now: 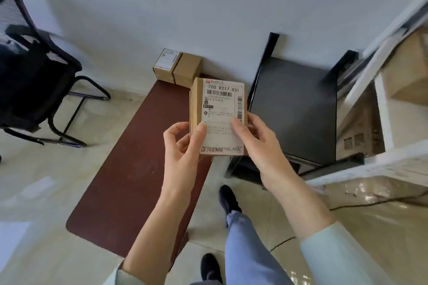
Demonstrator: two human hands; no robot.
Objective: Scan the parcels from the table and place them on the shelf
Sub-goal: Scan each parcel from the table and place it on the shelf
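A small brown cardboard parcel (pixel 220 109) with a white shipping label and barcode facing me is held upright above the edge of the dark red table (pixel 129 169). My left hand (pixel 185 146) pinches its lower left side, thumb on the label. My right hand (pixel 254 141) grips its lower right side, thumb across the label. Two more brown parcels (pixel 177 68) sit side by side at the table's far end against the wall. The white shelf (pixel 384 104) stands at the right, with large cardboard boxes on it.
A black low shelf unit (pixel 294 109) stands between the table and the white shelf. A black mesh office chair (pixel 34 71) is at the left. My legs and dark shoes (pixel 228 199) are on the tiled floor below. A cable runs across the floor at right.
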